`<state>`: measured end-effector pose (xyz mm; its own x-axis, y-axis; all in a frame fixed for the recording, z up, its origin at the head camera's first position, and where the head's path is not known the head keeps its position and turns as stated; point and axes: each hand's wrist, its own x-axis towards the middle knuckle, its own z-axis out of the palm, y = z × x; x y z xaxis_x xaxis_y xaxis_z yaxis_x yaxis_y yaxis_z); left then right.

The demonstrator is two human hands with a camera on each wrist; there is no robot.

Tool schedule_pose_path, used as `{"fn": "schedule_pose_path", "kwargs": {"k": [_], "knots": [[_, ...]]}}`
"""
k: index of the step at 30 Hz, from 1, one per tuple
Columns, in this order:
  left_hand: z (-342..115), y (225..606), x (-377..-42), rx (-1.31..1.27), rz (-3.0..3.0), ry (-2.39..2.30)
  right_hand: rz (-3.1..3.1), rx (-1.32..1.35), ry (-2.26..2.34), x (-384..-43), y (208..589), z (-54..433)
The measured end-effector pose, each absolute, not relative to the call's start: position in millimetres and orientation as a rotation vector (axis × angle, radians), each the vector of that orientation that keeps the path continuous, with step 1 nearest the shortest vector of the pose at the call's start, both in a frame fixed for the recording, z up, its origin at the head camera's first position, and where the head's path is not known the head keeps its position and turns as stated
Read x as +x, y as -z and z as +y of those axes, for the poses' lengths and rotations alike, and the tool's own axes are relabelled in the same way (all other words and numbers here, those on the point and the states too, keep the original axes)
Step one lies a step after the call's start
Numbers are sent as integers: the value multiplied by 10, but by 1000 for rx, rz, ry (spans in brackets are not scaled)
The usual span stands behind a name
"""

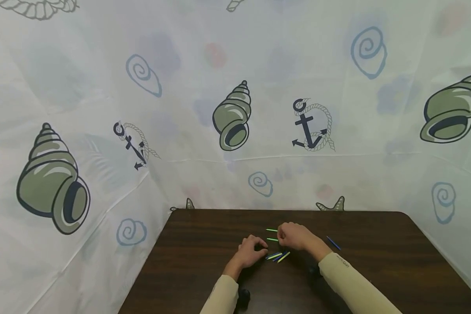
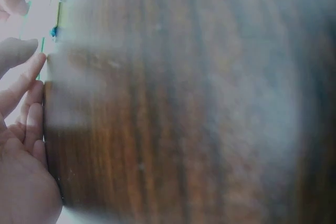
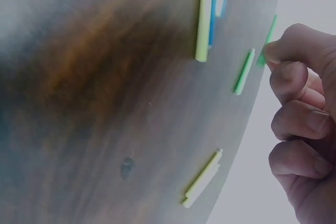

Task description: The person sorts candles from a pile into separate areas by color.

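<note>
My right hand (image 1: 296, 235) is over the right ends of two thin green sticks. Its fingers are curled, and in the right wrist view the thumb and fingertip pinch the farther green stick (image 3: 272, 27). Beside it lies the nearer green stick (image 3: 245, 72). To the left, my left hand (image 1: 251, 251) holds nothing, its fingers loosely bent and the thumb apart. Right at its fingertips is a small bunch of blue and yellow sticks, with one yellow stick (image 1: 284, 257) at the right side.
A blue stick (image 1: 333, 243) lies apart, right of my right hand. In the right wrist view, a pair of yellowish sticks (image 3: 202, 178) lies near the edge of the dark wooden table (image 1: 204, 235). Behind hangs a shell-and-anchor printed cloth (image 1: 180, 122).
</note>
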<state>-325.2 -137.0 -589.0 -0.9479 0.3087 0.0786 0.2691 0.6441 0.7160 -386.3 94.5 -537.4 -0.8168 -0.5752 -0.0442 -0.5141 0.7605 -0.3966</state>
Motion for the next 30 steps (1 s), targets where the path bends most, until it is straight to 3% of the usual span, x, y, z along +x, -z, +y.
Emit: {"fn": "schedule_pose_path", "kwargs": {"k": [30], "knots": [[-1420,6175,-3432,509,2823,-1112,2879,-683,574,-4242,5423,895]]}}
